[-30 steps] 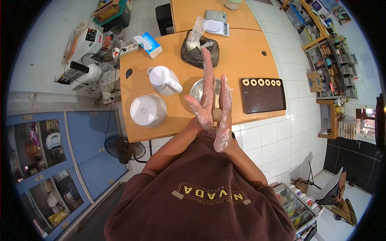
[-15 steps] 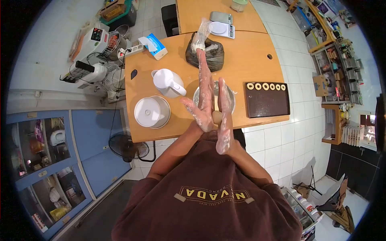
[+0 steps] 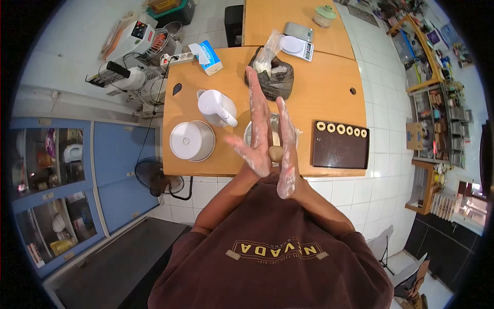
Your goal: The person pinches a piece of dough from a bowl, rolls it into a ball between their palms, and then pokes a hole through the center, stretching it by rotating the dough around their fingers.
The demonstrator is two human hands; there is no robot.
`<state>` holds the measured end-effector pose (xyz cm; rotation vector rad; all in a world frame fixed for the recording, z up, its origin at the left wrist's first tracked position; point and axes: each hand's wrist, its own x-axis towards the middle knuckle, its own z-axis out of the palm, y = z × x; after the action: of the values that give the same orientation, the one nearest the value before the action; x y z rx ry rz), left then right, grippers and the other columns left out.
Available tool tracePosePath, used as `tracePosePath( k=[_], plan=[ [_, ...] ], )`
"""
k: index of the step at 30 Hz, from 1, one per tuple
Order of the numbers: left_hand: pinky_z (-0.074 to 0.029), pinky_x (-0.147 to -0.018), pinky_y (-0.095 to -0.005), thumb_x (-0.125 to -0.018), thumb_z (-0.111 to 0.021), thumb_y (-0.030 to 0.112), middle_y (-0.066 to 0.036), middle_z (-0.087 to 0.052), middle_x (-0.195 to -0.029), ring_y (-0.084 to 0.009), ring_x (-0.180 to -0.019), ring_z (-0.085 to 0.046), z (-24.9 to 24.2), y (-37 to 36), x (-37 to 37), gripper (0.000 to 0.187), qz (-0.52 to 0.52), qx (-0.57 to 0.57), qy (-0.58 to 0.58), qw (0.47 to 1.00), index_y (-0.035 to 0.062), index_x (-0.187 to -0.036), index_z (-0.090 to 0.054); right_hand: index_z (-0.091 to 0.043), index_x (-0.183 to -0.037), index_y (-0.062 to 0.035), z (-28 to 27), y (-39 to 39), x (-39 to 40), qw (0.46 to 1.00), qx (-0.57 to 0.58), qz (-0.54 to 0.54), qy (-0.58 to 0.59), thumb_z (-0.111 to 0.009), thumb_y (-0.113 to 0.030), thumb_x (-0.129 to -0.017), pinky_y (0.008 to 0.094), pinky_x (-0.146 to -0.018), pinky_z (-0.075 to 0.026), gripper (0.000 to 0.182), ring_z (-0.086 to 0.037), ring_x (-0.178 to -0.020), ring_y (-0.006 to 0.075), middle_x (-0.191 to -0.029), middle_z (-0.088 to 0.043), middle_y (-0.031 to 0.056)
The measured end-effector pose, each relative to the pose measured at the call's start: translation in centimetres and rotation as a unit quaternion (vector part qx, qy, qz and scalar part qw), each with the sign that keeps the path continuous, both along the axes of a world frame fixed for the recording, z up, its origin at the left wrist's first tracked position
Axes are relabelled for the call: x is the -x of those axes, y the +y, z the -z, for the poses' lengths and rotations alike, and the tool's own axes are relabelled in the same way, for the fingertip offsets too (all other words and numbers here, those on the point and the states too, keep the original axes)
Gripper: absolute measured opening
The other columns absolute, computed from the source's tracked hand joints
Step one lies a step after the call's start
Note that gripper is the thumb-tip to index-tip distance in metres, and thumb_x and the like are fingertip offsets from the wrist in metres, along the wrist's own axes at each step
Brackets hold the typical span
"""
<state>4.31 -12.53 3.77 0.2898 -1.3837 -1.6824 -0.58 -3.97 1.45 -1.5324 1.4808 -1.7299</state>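
Note:
A small ball of dough [image 3: 276, 153] sits between my two palms, near their heels. My left hand [image 3: 260, 129] has long straight fingers pointing away from me, with its thumb spread to the left. On the other side of the ball my right hand [image 3: 287, 147] is stretched out too, pressing it from the right. White flour or dough smears coat both hands. Below them stands a bowl [image 3: 248, 135], mostly hidden by the hands, with some pale dough [image 3: 276, 138] showing in the gap.
To the right lies a dark baking tray [image 3: 339, 149] with a row of several dough rings [image 3: 340, 129] along its far edge. A white pitcher [image 3: 213, 103] and white lidded tub [image 3: 186, 140] stand left. Farther back are a black plastic bag [image 3: 280, 85], kitchen scale [image 3: 297, 47] and tissue box [image 3: 210, 61].
My view has shifted, so the table and tray sit differently in it. The hands have slid slightly against each other, and more of the dough ball shows between them.

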Motion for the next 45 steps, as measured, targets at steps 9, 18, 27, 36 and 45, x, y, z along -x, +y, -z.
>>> tracePosePath(
  k=[9,18,27,36,45],
  plan=[
    [0.006,-0.127,-0.0495,-0.069,0.004,0.106,-0.015,0.012,-0.176,-0.0314,-0.162,0.013,0.0,5.4,2.8,0.143,0.064,0.043,0.002,0.997,0.0012,-0.167,0.003,-0.001,-0.167,-0.0003,-0.1,0.4,5.4,0.993,0.046,0.065,-0.085,-0.017,-0.081,-0.099,0.0550,-0.128,-0.007,0.107,-0.002,-0.162,0.0415,-0.174,-0.002,0.0260],
    [0.007,-0.128,-0.0492,-0.075,0.003,0.102,-0.014,0.009,-0.177,-0.0306,-0.162,0.009,1.9,5.4,6.8,0.135,0.007,0.069,-0.095,0.993,0.0039,-0.168,0.003,-0.005,-0.167,0.0014,2.5,3.2,7.1,0.993,0.112,0.017,-0.032,-0.037,-0.070,-0.102,0.0558,-0.128,-0.008,0.102,-0.006,-0.161,0.0438,-0.174,-0.004,0.0266],
    [0.004,-0.128,-0.0462,-0.070,-0.006,0.107,-0.010,0.007,-0.177,-0.0264,-0.163,0.006,-0.9,10.2,9.4,0.142,0.022,-0.018,0.039,0.999,0.0045,-0.168,0.006,-0.008,-0.166,0.0038,2.7,5.8,10.4,0.994,0.106,0.024,-0.020,-0.018,-0.071,-0.104,0.0532,-0.128,-0.003,0.098,-0.008,-0.161,0.0418,-0.173,-0.008,0.0267],
    [0.000,-0.128,-0.0459,-0.074,-0.004,0.104,-0.018,0.011,-0.176,-0.0321,-0.163,0.007,1.5,13.2,10.7,0.139,0.040,0.076,-0.097,0.992,0.0013,-0.167,0.007,-0.002,-0.167,0.0000,-1.7,7.9,13.7,0.986,0.133,-0.003,-0.102,-0.015,-0.079,-0.100,0.0541,-0.128,-0.001,0.105,-0.003,-0.162,0.0408,-0.174,-0.003,0.0264],
    [-0.001,-0.128,-0.0542,-0.076,-0.004,0.104,-0.010,0.008,-0.177,-0.0302,-0.163,0.004,0.3,13.3,12.7,0.135,-0.018,-0.033,-0.062,0.997,0.0068,-0.169,0.003,-0.008,-0.166,0.0037,1.5,12.0,13.8,0.996,0.047,-0.076,-0.026,-0.021,-0.077,-0.100,0.0590,-0.124,0.010,0.105,-0.003,-0.162,0.0428,-0.174,-0.004,0.0268]
  ],
)
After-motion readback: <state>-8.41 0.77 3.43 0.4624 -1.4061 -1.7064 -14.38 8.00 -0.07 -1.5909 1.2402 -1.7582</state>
